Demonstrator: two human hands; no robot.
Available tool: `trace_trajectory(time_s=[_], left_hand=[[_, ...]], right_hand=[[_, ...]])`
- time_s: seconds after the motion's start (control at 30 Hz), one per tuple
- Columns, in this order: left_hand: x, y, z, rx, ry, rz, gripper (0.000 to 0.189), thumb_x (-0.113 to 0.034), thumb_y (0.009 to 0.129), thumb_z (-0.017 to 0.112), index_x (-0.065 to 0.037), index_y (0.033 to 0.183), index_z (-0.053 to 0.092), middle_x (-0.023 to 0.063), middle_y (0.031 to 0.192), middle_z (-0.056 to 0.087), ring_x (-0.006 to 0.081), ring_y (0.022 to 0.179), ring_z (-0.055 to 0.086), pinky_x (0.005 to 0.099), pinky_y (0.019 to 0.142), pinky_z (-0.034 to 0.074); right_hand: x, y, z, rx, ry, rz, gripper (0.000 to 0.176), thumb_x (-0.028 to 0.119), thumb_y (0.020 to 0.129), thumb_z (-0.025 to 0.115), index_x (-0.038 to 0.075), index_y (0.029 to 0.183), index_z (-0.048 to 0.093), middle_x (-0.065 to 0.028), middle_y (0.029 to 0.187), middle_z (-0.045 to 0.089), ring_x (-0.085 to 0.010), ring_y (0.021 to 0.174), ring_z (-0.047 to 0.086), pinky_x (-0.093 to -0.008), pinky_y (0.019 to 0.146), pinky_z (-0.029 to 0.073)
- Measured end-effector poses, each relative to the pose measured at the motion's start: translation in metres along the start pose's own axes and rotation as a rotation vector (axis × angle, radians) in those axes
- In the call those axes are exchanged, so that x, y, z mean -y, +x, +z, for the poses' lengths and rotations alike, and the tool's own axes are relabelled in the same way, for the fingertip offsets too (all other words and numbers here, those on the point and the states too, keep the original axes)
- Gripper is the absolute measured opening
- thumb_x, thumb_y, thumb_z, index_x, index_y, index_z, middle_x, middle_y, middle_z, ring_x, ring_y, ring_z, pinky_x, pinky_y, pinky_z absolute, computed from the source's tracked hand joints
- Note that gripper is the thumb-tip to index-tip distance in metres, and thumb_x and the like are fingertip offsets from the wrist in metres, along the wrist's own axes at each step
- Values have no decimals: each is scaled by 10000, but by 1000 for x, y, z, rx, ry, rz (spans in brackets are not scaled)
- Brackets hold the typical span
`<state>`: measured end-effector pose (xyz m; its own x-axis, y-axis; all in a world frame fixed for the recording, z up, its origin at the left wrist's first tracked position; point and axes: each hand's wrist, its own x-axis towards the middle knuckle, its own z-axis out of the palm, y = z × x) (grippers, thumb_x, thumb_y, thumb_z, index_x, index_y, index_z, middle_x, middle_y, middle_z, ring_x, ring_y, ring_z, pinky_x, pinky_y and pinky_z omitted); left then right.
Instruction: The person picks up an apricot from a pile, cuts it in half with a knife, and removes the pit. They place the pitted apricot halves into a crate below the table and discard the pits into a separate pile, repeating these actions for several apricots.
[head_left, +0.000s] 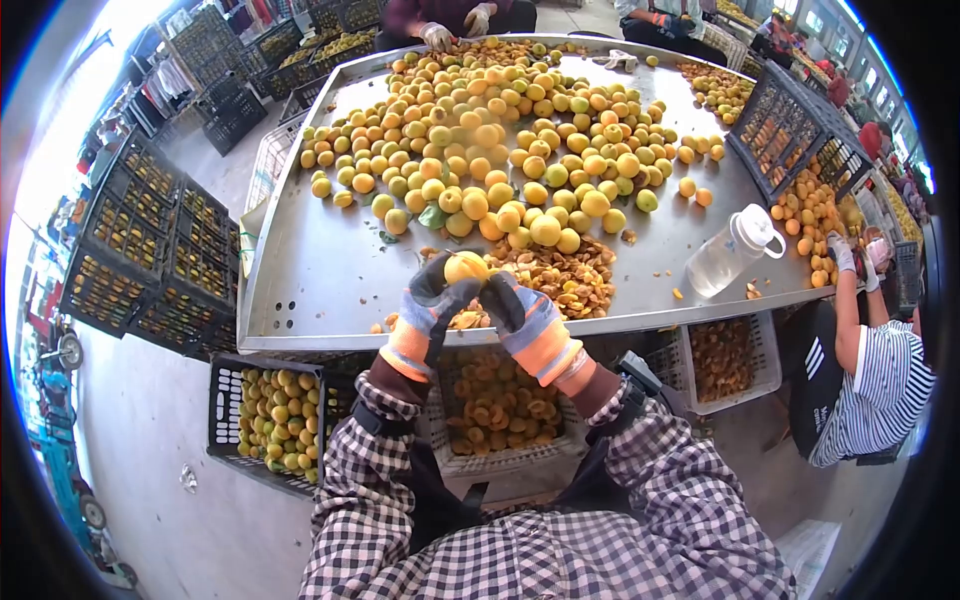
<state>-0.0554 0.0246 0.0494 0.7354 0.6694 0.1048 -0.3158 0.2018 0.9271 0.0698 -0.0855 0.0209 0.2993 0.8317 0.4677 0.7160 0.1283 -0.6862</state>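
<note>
My left hand (428,310), in a grey and orange glove with dark fingers, grips a yellow-orange fruit (465,267) above the near edge of the metal table (350,290). On the fruit's right side, my right hand (525,325) has its gloved fingers bent and pressed close against it. Whether a tool is between the fingers is hidden. Behind my hands lies a large pile of whole yellow and green fruits (545,230). Brownish-orange fruit pieces (580,275) are heaped just right of the held fruit.
Below the table edge stand a crate of fruit pieces (500,400) and a black crate of whole fruits (280,415). A clear bottle (725,255) stands on the table. A person in stripes (885,380) works at right; others sit across. Stacked crates (150,240) are left.
</note>
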Motion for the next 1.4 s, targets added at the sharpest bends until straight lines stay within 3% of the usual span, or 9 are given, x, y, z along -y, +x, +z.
trace_trajectory(time_s=[0.13, 0.37, 0.53, 0.67, 0.7, 0.93, 1.07, 1.2, 1.4], left_hand=[[2, -1, -5, -5, 275, 77, 421, -199, 861, 707, 7, 1207, 583, 55, 1079, 654, 125, 931, 615, 281, 824, 494], [16, -4, 24, -41, -423, -114, 523, -456, 989, 467, 9, 1210, 560, 93, 1080, 638, 184, 972, 595, 324, 902, 461], [19, 7, 5, -94, 84, -4, 506, -426, 998, 455, 31, 1163, 598, 104, 1073, 646, 183, 964, 598, 323, 878, 467], [23, 8, 11, 64, -619, -194, 551, -468, 983, 441, 46, 1093, 607, 144, 1015, 661, 212, 927, 612, 343, 864, 482], [24, 6, 21, -147, -458, -210, 569, -506, 971, 439, 24, 1097, 601, 136, 997, 652, 215, 915, 614, 338, 869, 482], [30, 5, 2, -201, -354, -155, 464, -436, 979, 475, -19, 1152, 579, 124, 1055, 638, 216, 977, 620, 352, 895, 492], [4, 2, -1, -17, 22, -163, 385, -320, 972, 546, -21, 1214, 568, 69, 1062, 641, 149, 936, 629, 295, 752, 550], [4, 3, 6, 49, 256, -138, 412, -205, 903, 667, -1, 1241, 548, 62, 1081, 637, 129, 946, 617, 275, 772, 534], [15, 6, 11, -15, 257, 103, 429, -134, 859, 717, 39, 1215, 552, 70, 1091, 636, 128, 978, 595, 277, 874, 496]], right_hand=[[0, 0, 1, 5, -45, 7, 300, 167, 851, 632, 40, 1110, 551, -186, 796, 639, -398, 736, 633, -463, 612, 504], [-3, 4, 13, 25, -115, 30, 243, 192, 878, 595, 42, 1056, 525, -169, 788, 637, -358, 736, 643, -432, 612, 505], [-4, 5, 5, 49, -154, -6, 195, 104, 878, 567, 45, 1058, 522, -172, 822, 610, -356, 748, 628, -425, 589, 497], [-11, 3, 22, 84, -263, -37, 166, 112, 862, 583, 49, 1012, 546, -161, 809, 604, -351, 737, 626, -424, 585, 499], [-14, 1, 25, 95, -282, -33, 186, 121, 843, 601, 50, 1008, 555, -159, 810, 601, -353, 737, 625, -422, 593, 503], [-5, 6, 4, 137, -282, 98, 279, 205, 904, 591, 55, 1128, 523, -186, 932, 635, -369, 829, 642, -426, 655, 518], [10, 12, -19, -10, -314, 95, 548, 247, 915, 588, 72, 1386, 371, -205, 997, 636, -395, 861, 637, -438, 692, 522], [5, 11, -24, 291, -320, 69, 609, 164, 907, 525, -1, 1435, 269, -225, 1042, 619, -348, 912, 657, -421, 728, 532], [-12, 17, -12, 209, 170, -12, 575, 90, 899, 554, 76, 1422, 314, -220, 1108, 621, -383, 992, 626, -421, 820, 523]])
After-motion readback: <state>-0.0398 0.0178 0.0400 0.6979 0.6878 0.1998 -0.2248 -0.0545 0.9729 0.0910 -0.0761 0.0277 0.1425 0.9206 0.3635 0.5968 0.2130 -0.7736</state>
